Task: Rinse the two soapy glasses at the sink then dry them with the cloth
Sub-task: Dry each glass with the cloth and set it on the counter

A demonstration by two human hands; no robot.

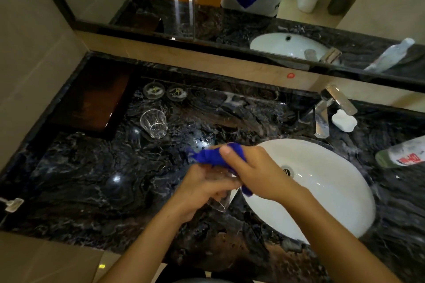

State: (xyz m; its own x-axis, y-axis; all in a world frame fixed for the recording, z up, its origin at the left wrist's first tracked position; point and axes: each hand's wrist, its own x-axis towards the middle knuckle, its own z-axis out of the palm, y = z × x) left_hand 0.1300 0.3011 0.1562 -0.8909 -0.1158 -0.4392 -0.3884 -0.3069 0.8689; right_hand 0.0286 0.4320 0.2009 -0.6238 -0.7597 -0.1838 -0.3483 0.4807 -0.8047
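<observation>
The left hand [202, 188] is closed around a clear glass [219, 202], which it holds tilted over the dark marble surface [92, 179], just to the left of the white sink [322, 179]; I judge this tilt turns the mouth toward the other hand, so that the cloth can go in. The right hand [250, 172] is pressed together on the blue cloth [211, 156], with the thumb on top and the fingers bunching the cloth against the upper part of the glass; whether the cloth is inside the glass or only around its rim, I cannot tell, because the hands cover it. The second glass [154, 123] stands upright on the surface, well apart from both hands, far to the upper left of the left hand; it looks clear, so probably it is already rinsed and maybe dried, set aside out of the way. The tap [331, 108] is beyond the right hand and no water is seen running; so the step in hand seems to be the drying of this glass.
</observation>
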